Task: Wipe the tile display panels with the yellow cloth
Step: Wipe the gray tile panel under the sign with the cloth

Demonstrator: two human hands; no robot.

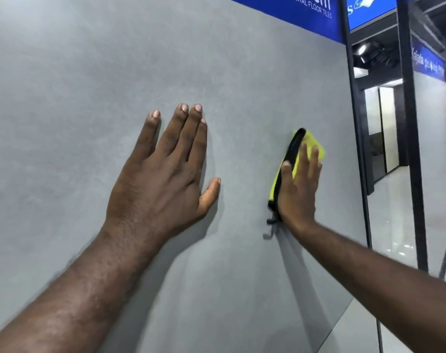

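Observation:
A large grey tile display panel (76,80) fills most of the head view. My left hand (166,174) lies flat on it with straight fingers spread. To its right, my right hand (299,187) presses a folded yellow cloth (311,142) with a black edge against the panel, fingers straight on the cloth. Most of the cloth is hidden under the palm; a short black loop hangs below the wrist.
A blue header sign (306,14) with white lettering runs along the panel's top. Black metal frame posts (357,123) stand just right of the panel. Beyond them are more display panels, a second blue sign (428,62) and a glossy pale floor (392,212).

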